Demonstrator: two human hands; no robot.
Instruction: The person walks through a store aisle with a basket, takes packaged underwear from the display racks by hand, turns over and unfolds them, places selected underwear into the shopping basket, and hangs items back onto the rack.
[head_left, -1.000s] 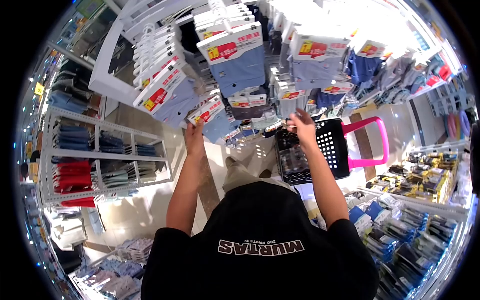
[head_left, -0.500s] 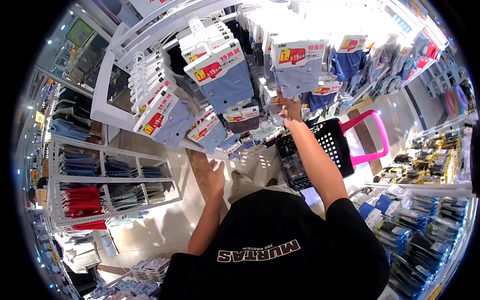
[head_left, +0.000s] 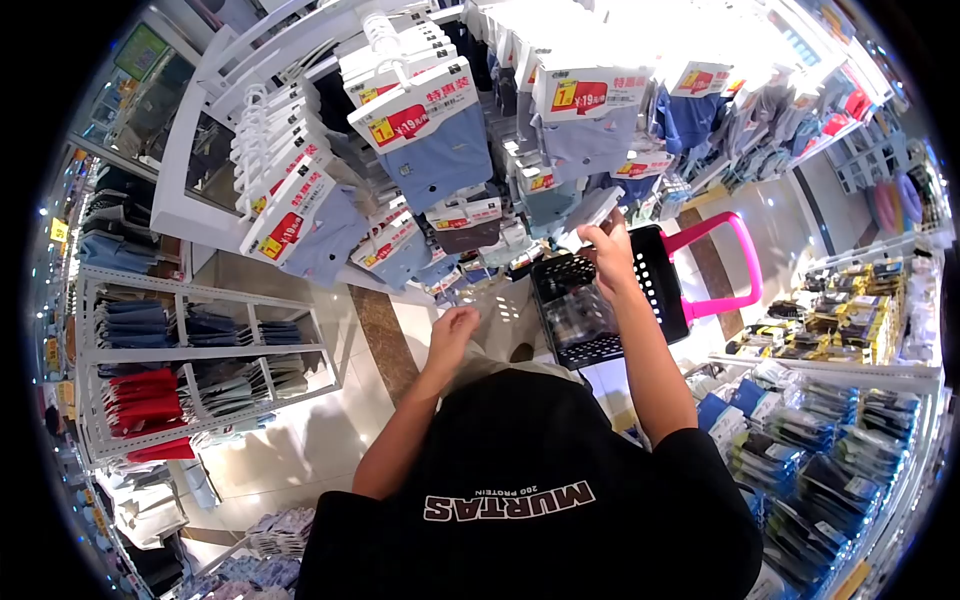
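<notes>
Since the frame half a second earlier, the right hand [head_left: 610,258] had come away from the lower hanging row and in over the basket, a grey pack [head_left: 592,211] now showing at its fingertips. The left hand [head_left: 455,330] had lifted a little.

Nearest: black T-shirt [head_left: 520,440], forearms reaching forward. Left hand in front of the body, fingers loosely curled, partly open, nothing seen in it; touching nothing. Right hand closed in a pinch, thumb against fingers, on the near end of the grey pack. Pack tilted, just below the front row; could not tell whether its far end was wholly clear of the neighbours.

Beneath the right forearm: black basket [head_left: 655,275], pink handle [head_left: 745,270] out to the right, some clear-wrapped goods [head_left: 583,305] inside, too blurred to name.

Risks, as judged: a pinch at one end only could let the pack swing or slip; its far edge could snag a hanging card and pull down a neighbour. Let go too far forward, it could miss the basket rim and land on the floor [head_left: 330,430].

Beyond: white display rack [head_left: 200,222], carded blue shorts [head_left: 437,150] in the front row. Off left, red folded clothes [head_left: 143,403] on a low shelf.
</notes>
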